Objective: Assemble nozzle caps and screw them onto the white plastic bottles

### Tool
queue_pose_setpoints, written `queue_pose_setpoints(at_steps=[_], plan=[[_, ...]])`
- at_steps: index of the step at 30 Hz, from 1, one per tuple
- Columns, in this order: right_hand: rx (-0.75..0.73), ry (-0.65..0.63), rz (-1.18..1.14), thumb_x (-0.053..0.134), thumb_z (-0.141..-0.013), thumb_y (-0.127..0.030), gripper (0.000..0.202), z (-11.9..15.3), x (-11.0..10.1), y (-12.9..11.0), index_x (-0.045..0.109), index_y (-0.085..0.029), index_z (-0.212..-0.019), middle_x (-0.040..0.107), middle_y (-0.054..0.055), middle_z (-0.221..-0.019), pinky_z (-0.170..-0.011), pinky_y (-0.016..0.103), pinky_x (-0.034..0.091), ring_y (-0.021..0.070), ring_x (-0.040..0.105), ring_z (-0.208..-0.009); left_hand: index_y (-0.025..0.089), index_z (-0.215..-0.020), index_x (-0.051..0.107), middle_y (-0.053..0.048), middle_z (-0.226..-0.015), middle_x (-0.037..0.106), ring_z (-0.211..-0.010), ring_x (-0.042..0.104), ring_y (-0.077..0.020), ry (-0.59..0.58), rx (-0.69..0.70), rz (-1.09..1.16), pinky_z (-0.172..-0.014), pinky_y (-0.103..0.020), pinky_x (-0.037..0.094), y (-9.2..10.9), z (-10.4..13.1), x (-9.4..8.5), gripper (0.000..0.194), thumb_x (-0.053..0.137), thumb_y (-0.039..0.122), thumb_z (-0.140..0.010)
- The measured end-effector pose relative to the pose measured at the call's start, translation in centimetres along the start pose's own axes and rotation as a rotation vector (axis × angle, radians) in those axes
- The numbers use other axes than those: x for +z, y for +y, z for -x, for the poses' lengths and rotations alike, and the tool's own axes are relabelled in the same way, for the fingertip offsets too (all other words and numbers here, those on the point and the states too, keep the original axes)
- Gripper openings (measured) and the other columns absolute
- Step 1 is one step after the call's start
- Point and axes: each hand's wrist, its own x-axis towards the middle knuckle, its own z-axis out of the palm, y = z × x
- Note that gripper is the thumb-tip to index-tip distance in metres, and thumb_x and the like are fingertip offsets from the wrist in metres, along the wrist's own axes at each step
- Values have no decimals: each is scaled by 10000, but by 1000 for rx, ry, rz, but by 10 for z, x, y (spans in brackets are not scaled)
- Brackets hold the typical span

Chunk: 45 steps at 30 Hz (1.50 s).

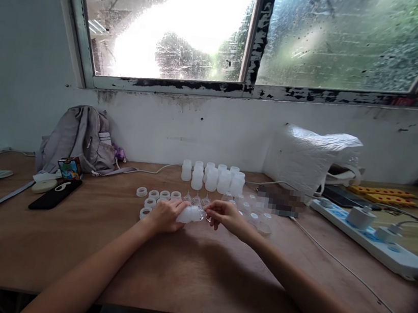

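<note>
Head view showed the left hand closed around a frosted, translucent bottle, which lay tilted on its side, above the near half of the table, its ridged neck toward the right hand; the right thumb and forefinger came close together at a glossy clear part by the neck, though whether they gripped it could not be told.

Just beyond the hands stood small clear pointed pieces, glassy and thin; left of them sat milky, smooth rings in short rows, partly hidden by the left hand; right of the hands were clear, flared pieces with rounded tops, some overlapping in view.

Farther back, a cluster of waisted, frosted bottles stood upright near the wall; all of this rested on a brown, wood-like table with a smooth surface.

To the right lay a long white power strip with blocky plugs, its pale cable nearby; behind it were a crinkled silvery bag and yellow strips dotted with dark red; to the left, a flat black phone lay before a soft grey fabric backpack; above everything, the window frame showed flaking paint around wet, streaked glass.
</note>
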Motion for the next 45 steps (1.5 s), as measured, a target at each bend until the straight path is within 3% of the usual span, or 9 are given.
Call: queue_pose_setpoints(at_steps=[5, 8, 13, 17, 23, 30, 36, 42, 45], plan=[[-104, -25, 93, 605, -648, -374, 347, 4, 3, -1, 497, -155, -894, 543, 0, -671, -431, 220, 467, 97, 544, -513, 199, -1086, 382, -46, -974, 547, -869, 533, -187, 12, 3, 0, -732, -288, 430, 4, 0, 0, 438, 512, 298, -680], [-95, 6, 229, 533, -697, -425, 301, 4, 6, 4, 526, -139, -789, 519, -15, -558, -381, 192, 421, 80, 506, -430, 195, -1096, 376, -47, -975, 548, -871, 534, -190, -6, 29, 8, -726, -293, 435, 4, 0, 0, 457, 519, 292, -673], [-13, 19, 430, 308, -800, -484, 438, 6, 9, 0, 517, -136, -636, 509, 4, -532, -306, 170, 316, 56, 438, -344, 193, -1095, 377, -53, -978, 542, -882, 532, -197, -13, 33, 22, -733, -307, 434, 7, -1, 1, 457, 519, 279, -670], [-137, 19, 433, 407, -777, -442, 286, 8, 9, -6, 484, -166, -760, 513, -18, -587, -369, 171, 347, 61, 467, -398, 188, -1094, 378, -53, -963, 542, -880, 529, -200, -20, 29, 29, -732, -311, 430, 11, -1, 0, 454, 518, 285, -673], [-94, 54, 423, 346, -797, -453, 350, 6, 7, 1, 412, -174, -596, 386, -53, -436, -324, 178, 292, 63, 396, -333, 198, -1092, 386, -42, -942, 545, -849, 533, -198, -43, 77, 13, -713, -303, 428, 19, -1, -2, 468, 532, 287, -656], [-188, -35, 419, 500, -728, -423, 275, 9, 3, -6, 497, -172, -842, 495, -28, -559, -421, 185, 353, 78, 456, -455, 198, -1087, 382, -44, -967, 539, -858, 531, -195, 17, -20, 29, -718, -303, 430, 15, 0, 2, 436, 513, 303, -685], [-136, 43, 601, 288, -833, -409, 423, 5, 10, 4, 492, -157, -562, 429, -19, -444, -447, 202, 294, 82, 403, -425, 191, -1095, 375, -37, -957, 544, -862, 534, -199, -13, 25, 24, -721, -305, 434, 14, 0, 5, 503, 559, 288, -637], [-239, 59, 630, 355, -796, -463, 380, 7, 10, 2, 470, -164, -591, 432, -26, -491, -445, 198, 261, 81, 377, -456, 186, -1094, 366, -49, -989, 539, -894, 530, -190, 15, -10, 62, -743, -299, 433, 12, 0, 5, 463, 530, 271, -670], [-186, 13, 544, 341, -800, -472, 424, 9, 10, 0, 468, -160, -542, 424, -26, -450, -431, 195, 269, 76, 378, -428, 192, -1099, 360, -43, -985, 538, -880, 535, -189, -5, 14, 71, -725, -293, 437, 13, 0, 4, 469, 529, 285, -671]])
